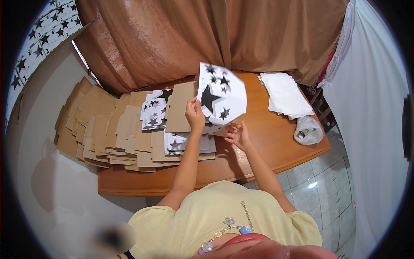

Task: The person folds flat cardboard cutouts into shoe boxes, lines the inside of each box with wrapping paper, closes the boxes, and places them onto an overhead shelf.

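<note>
A white cardboard box (233, 99) printed with black stars is partly folded and raised above the table, with a plain brown flap (182, 103) on its left. My left hand (196, 115) grips the box's left edge, thumb on the printed side. By the lower edge of the box, my right hand (238, 135) has its fingers spread; whether the fingertips touch the cardboard is hard to tell. Left of the box, flat star-printed pieces (154, 115) lie on top of the stacked cardboard, and another printed piece (176, 143) lies near my left forearm.
Overlapping stacks of flat brown cardboard (103, 125) cover the left of the wooden table (276, 140). White sheets (284, 93) lie at the back right, beside a tied clear plastic bag (308, 130). A brown curtain (172, 39) hangs behind, and a white cloth (366, 108) at right.
</note>
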Tool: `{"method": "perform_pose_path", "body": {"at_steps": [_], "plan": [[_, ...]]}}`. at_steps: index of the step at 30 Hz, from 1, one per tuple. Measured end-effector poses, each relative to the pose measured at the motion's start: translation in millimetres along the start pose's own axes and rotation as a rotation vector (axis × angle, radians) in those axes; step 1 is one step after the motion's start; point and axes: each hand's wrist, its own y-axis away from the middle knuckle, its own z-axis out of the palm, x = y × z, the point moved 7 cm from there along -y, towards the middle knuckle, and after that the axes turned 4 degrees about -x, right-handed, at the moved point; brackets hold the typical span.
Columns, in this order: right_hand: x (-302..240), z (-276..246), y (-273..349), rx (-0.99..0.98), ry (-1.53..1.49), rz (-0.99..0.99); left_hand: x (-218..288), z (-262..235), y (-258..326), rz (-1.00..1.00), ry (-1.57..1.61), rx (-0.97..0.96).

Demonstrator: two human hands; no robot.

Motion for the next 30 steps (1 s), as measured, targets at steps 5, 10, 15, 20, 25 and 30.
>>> {"method": "perform_pose_path", "body": {"at_steps": [5,10,15,20,25,30], "plan": [[-63,-3,27,-0.019,-0.055,0.075,25,42,5,0.042,0.274,0.057],[-120,-1,41,-0.132,-0.272,-0.006,49,73,25,0.169,0.425,0.129],[-138,-46,30,-0.276,-0.204,-0.036,40,78,48,0.145,0.483,0.326],[-125,-99,26,0.085,0.214,-0.082,9,56,44,0.100,0.613,0.395],[-143,-107,23,0.155,0.449,-0.200,3,58,44,-0.099,0.747,0.451],[-197,-91,24,0.150,0.393,-0.608,-40,65,50,-0.166,0.685,0.401]]}}
